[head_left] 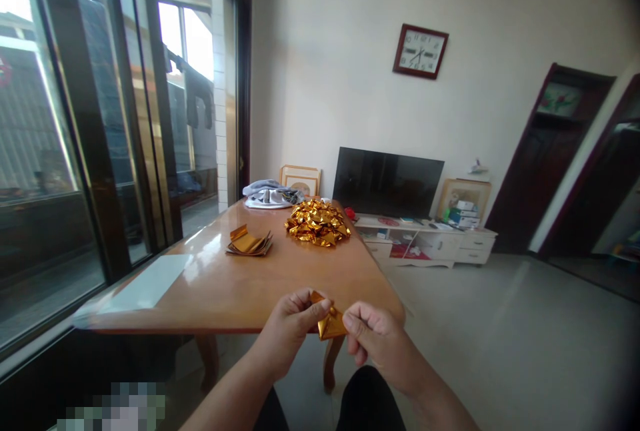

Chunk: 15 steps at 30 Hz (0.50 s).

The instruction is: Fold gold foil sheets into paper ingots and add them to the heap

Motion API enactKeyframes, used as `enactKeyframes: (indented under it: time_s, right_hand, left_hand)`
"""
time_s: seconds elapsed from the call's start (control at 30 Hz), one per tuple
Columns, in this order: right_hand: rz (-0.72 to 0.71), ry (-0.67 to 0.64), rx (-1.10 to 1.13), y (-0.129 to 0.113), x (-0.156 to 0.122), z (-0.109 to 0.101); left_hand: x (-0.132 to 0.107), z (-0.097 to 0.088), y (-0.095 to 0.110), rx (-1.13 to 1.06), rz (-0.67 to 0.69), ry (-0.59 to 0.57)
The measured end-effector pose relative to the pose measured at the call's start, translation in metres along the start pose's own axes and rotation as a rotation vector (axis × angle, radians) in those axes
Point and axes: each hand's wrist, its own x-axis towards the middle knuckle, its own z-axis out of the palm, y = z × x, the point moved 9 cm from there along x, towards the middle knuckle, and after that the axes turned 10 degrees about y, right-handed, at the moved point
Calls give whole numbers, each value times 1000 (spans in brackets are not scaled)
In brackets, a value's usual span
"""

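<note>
A small folded piece of gold foil paper (330, 323) is held between both hands just off the near edge of a wooden table (240, 284). My left hand (293, 324) pinches its upper left corner with closed fingers. My right hand (375, 338) pinches its right side, fingers curled. On the table farther back lies a heap of folded gold foil pieces (318, 222). A short stack of flat gold foil sheets (249, 242) lies left of the heap.
A grey cloth bundle (270, 194) sits at the table's far end, a white sheet (150, 282) at its left near corner. Glass sliding doors (100, 138) run along the left. A television (386, 181) on a low white cabinet (430, 241) stands against the far wall.
</note>
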Motion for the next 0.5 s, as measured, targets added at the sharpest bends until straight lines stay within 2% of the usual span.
enactKeyframes:
  time_s: [0.3,0.5]
  right_hand:
    - [-89,38,-11,1,6,3]
    - [-63,27,-40,7,3,3]
  left_hand:
    - [0,3,0,87,46,42]
    - [1,-2,-2,60,25,64]
